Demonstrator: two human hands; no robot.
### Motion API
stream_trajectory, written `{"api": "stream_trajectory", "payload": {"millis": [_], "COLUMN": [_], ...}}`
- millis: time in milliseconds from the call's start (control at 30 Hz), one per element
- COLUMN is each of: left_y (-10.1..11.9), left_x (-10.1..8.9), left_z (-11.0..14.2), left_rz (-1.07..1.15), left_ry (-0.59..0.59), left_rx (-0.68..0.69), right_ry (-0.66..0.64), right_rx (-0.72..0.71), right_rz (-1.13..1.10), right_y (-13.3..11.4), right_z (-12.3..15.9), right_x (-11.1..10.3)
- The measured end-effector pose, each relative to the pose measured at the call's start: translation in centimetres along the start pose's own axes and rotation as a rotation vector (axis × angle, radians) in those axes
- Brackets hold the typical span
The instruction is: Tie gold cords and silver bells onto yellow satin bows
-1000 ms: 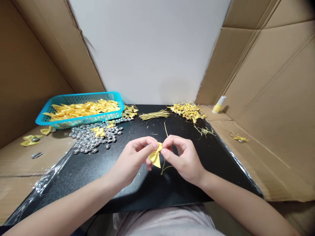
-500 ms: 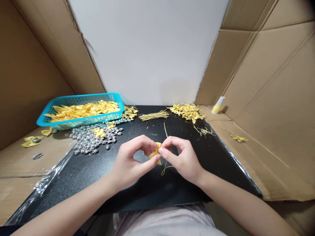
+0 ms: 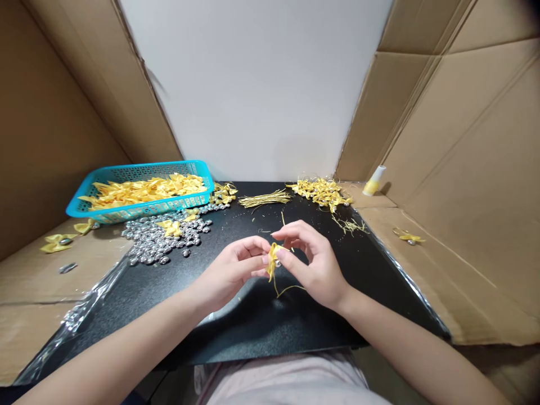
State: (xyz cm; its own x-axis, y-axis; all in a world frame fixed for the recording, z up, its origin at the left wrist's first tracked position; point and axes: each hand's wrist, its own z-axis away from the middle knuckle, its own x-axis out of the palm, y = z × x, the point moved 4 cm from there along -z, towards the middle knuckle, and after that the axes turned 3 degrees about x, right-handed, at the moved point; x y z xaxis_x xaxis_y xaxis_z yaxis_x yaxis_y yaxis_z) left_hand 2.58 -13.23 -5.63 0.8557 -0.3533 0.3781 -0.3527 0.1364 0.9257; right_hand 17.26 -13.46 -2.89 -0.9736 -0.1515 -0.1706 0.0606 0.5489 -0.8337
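Observation:
Between my hands, above the middle of the black table, is a yellow ribbon bow (image 3: 272, 263) with a thin yellow cord (image 3: 291, 288) trailing below it. My left hand (image 3: 238, 264) pinches the bow from its left side. On the right, my right hand (image 3: 314, 261) has its thumb against the bow, with the index finger raised and curved above it. A small shiny bit shows at the bow beside my right thumb, partly hidden. Beyond my hands lies a bundle of yellow cords (image 3: 265, 198).
A blue basket (image 3: 139, 213) of yellow bows stands at the back left. Silver beads (image 3: 147, 239) spread before it. Beaded bows (image 3: 320, 192) and cord scraps (image 3: 349, 225) lie at the back right. A white and yellow cone (image 3: 373, 181) stands beside the right cardboard wall.
The bow has turned more upright and edge-on. My right index finger has lifted off it, and my left hand has shifted its grip, fingers now behind the bow.

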Motion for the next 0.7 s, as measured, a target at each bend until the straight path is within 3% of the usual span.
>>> {"api": "stream_trajectory", "payload": {"millis": [133,433,567,700], "left_y": [-0.5,-0.8,0.3,1.6], "left_x": [0.2,-0.1,-0.3,0.1], "left_z": [0.1,0.0,0.2,0.8], "left_rz": [0.068,0.131,-0.166,-0.571], "left_ry": [-0.041,0.01,0.035,0.038], "left_rx": [-0.107,-0.232,-0.029,0.178], "right_ry": [-0.024,0.021,-0.051,-0.051], "right_rx": [-0.008,0.228,0.341,0.314], "right_rz": [0.096,-0.011,-0.06,0.023], "right_y": [-0.3,0.4,0.9,0.8], "right_z": [-0.1,-0.2,-0.1,-0.1], "right_x": [0.1,-0.2,0.3,0.5]}}
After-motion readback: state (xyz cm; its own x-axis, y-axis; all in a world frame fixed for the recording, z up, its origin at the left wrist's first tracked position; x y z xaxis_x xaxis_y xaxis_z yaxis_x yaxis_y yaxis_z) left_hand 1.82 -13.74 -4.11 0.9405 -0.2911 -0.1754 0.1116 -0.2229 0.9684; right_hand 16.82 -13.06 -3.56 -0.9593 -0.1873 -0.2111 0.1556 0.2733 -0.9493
